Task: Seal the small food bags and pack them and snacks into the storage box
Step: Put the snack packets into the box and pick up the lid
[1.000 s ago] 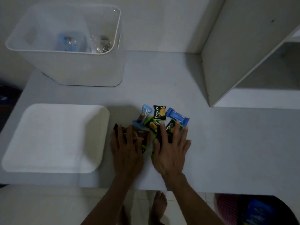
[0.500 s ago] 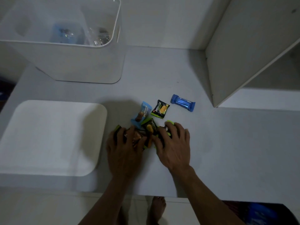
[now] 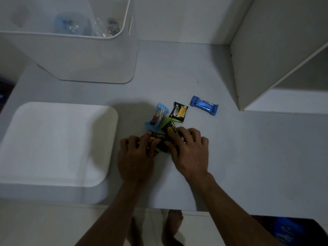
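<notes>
We note both hands curled over a heap of dark, green-edged snack packets (image 3: 164,139) near the table's (image 3: 248,157) front edge: left hand (image 3: 135,157) and right hand (image 3: 189,150) each grip wrappers. Just beyond lie a light-blue packet (image 3: 156,118), a black-and-green packet (image 3: 178,112) and a blue bar (image 3: 204,107); the white storage box (image 3: 85,55) holding clear food bags (image 3: 104,27) stands at rear left.

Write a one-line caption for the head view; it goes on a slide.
Both hands, left and right, gather snack packets on a table near the storage box.
</notes>
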A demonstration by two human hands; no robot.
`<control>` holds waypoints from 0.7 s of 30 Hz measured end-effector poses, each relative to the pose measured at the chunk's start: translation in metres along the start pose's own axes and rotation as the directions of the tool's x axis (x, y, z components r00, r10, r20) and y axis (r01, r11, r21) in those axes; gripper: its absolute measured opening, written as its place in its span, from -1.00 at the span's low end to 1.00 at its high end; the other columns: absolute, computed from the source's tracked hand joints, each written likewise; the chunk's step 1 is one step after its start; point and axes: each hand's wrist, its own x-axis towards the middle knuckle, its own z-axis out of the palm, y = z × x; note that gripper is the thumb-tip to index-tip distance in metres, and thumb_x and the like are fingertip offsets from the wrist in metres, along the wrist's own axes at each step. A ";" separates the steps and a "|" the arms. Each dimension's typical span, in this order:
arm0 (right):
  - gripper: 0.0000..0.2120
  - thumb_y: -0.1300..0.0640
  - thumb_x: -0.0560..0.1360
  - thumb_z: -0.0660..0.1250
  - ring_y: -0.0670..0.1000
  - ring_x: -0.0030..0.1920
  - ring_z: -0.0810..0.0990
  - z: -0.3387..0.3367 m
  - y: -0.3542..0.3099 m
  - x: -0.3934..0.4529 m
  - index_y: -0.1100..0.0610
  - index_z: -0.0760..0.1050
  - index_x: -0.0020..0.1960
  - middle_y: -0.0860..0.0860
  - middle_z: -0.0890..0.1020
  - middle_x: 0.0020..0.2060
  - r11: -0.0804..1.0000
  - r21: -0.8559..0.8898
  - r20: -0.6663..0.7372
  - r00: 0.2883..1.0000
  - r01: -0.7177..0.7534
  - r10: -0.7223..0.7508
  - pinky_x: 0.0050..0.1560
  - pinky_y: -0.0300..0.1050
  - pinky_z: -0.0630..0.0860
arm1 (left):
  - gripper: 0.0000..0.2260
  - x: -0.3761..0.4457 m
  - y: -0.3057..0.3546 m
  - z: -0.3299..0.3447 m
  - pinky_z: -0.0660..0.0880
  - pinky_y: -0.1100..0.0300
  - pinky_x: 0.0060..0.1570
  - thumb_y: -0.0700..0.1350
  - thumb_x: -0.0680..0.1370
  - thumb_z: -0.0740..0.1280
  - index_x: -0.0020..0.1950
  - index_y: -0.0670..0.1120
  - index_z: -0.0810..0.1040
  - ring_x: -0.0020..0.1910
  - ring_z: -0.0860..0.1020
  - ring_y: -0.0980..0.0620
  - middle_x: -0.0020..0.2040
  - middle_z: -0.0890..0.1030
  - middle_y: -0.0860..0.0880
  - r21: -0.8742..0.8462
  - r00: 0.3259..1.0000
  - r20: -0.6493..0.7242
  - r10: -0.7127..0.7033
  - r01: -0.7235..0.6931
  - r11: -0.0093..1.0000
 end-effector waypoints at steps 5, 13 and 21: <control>-0.75 -0.07 0.56 0.34 0.08 -0.08 0.53 0.004 -0.009 -0.009 0.10 0.55 0.10 0.02 0.62 -0.07 0.996 0.057 -0.135 0.987 -0.076 0.083 -0.42 -0.07 0.48 | -0.61 -0.001 0.001 -0.003 0.38 0.15 -0.45 0.22 0.61 0.18 0.14 -0.01 0.64 -0.21 0.50 -0.13 -0.17 0.54 -0.10 -0.047 1.000 -0.017 -0.005 0.005 0.999; -0.58 -0.01 0.52 0.39 0.11 0.00 0.47 0.000 -0.020 0.002 0.10 0.45 0.32 0.07 0.54 0.03 0.985 -0.010 -0.003 0.985 -0.175 0.175 -0.48 -0.11 0.43 | -0.59 0.003 0.002 -0.003 0.40 0.14 -0.48 0.24 0.61 0.17 0.12 -0.02 0.65 -0.31 0.54 -0.13 -0.21 0.55 -0.10 -0.166 0.994 -0.050 -0.098 0.088 0.982; -0.31 0.14 0.30 0.56 0.15 0.00 0.50 -0.001 -0.021 0.000 0.11 0.42 0.39 0.12 0.56 0.07 0.987 0.024 0.041 0.987 -0.159 0.158 -0.44 -0.08 0.44 | -0.57 0.002 0.003 -0.005 0.39 0.16 -0.45 0.24 0.61 0.16 0.28 0.02 0.60 -0.26 0.54 -0.09 -0.19 0.55 -0.08 -0.198 0.995 -0.034 -0.097 0.088 0.976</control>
